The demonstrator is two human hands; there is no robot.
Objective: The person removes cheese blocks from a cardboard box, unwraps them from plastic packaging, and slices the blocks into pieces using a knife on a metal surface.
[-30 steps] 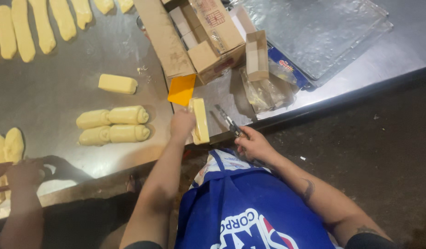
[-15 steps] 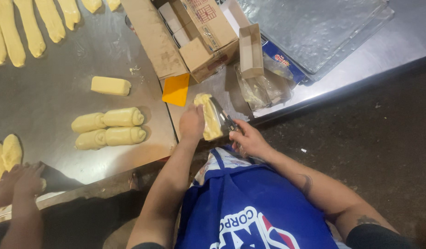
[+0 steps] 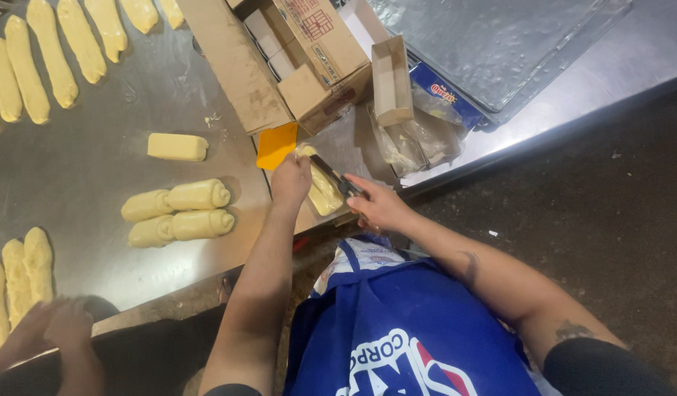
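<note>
A butter block (image 3: 322, 192) is held down on the steel bench (image 3: 96, 147) near the frame's centre by the left hand (image 3: 291, 178), its fingers curled over the block's upper end. A dark knife (image 3: 337, 178) is pinched between the fingers of the right hand (image 3: 377, 205), the blade laid across the block. An orange scraper (image 3: 276, 144) lies just above the left hand, with open cardboard boxes (image 3: 309, 66) beyond it. Rolled dough pieces (image 3: 178, 210) lie left of centre, and a second yellow block (image 3: 177, 147) above them. Another person's hands (image 3: 49, 330) are seen at the lower left.

The left fingers are judged to sit close to the blade, so a slip on the soft, greasy block could bring the edge against them. The block also lies near the bench's edge, and a hard push could slide it off.
</note>
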